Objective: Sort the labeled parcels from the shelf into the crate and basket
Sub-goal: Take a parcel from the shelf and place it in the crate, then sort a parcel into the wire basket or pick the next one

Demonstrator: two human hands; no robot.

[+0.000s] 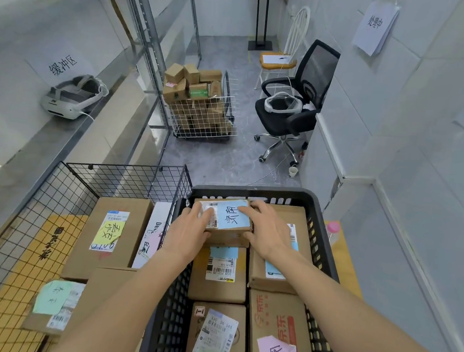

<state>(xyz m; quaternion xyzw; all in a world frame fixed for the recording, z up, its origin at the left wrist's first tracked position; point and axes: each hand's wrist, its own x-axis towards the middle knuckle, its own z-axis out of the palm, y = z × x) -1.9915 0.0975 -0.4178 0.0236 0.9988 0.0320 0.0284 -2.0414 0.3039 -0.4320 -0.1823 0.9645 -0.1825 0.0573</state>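
Both hands, left (pixel 190 232) and right (pixel 268 231), grip a blue-labeled parcel (pixel 228 221) inside the black crate (pixel 323 238).

Black crate (pixel 327 255) near end cut by bottom edge; parcel with pink label (pixel 278 343) and green-label parcel (pixel 212 341) cropped too; left hand (pixel 187 233) covers small parcel's (pixel 230 223) barcode; barcode print unreadable

Bright, even indoor light — soft shadows, wide-angle bending at edges.
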